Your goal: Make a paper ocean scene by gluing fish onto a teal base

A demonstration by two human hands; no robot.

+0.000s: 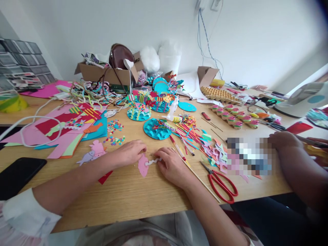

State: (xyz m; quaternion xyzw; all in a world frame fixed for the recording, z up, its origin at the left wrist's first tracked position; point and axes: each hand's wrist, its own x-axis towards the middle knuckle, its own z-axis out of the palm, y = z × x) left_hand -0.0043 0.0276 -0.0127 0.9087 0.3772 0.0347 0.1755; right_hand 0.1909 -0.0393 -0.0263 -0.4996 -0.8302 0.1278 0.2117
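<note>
A pink paper fish (142,166) lies on the table in front of me. My left hand (133,153) is closed, its fingertips at the upper edge of that fish. From the fish a white wavy strip (153,162) runs to the right, its end between the fingers of my right hand (170,165). Left of my forearm are more cut-out fish, a pink one (96,147) and a lilac one (86,157). Partly under that forearm sits a red paper scrap (105,177). Red-handled scissors (222,186) and a thin wooden stick (202,182) rest right of my right hand.
Blue wavy discs (156,129) with paper fish, a glue bottle (174,109) and coloured paper strips (186,131) stand beyond my hands. A phone (20,176) is at far left, coloured sheets (48,133) behind it. Another person's arm (297,160) reaches in from the right.
</note>
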